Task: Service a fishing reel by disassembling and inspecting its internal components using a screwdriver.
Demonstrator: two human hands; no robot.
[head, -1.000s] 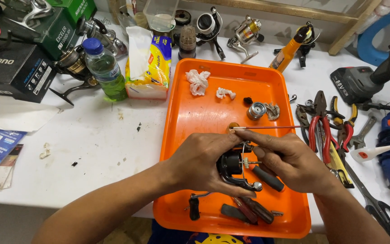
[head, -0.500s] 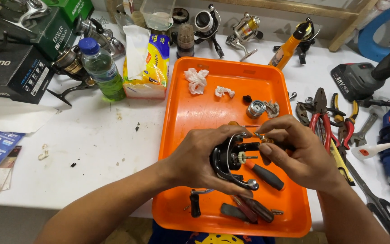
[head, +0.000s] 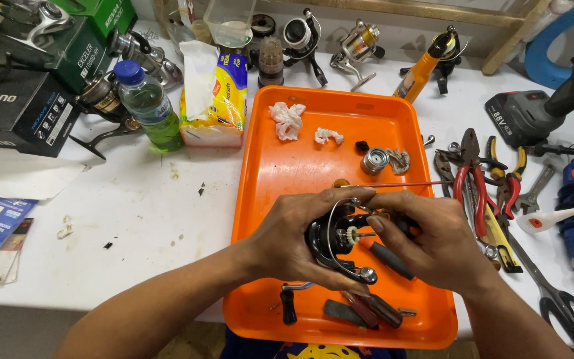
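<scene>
Here, left hand (head: 293, 242) fingers clamp the black reel (head: 337, 240); right hand (head: 426, 239) fingers pinch its shaft.

The tray (head: 260, 173) sits on the worktop (head: 134, 226), and all else lies around it. Over the tray's near half both hands meet on the reel (head: 337, 242), left hand (head: 293, 242) to its left, right hand (head: 426, 242) to its right. In the tray's far part lie two rags (head: 287, 119), with a spool (head: 374, 161) right of them. Left of the tray stand a bottle (head: 144, 103) and a tissue pack (head: 217, 100). Right of the tray lie pliers (head: 473, 176) and scissors (head: 559, 299). Behind the tray more reels (head: 357, 46) stand in a row.
</scene>
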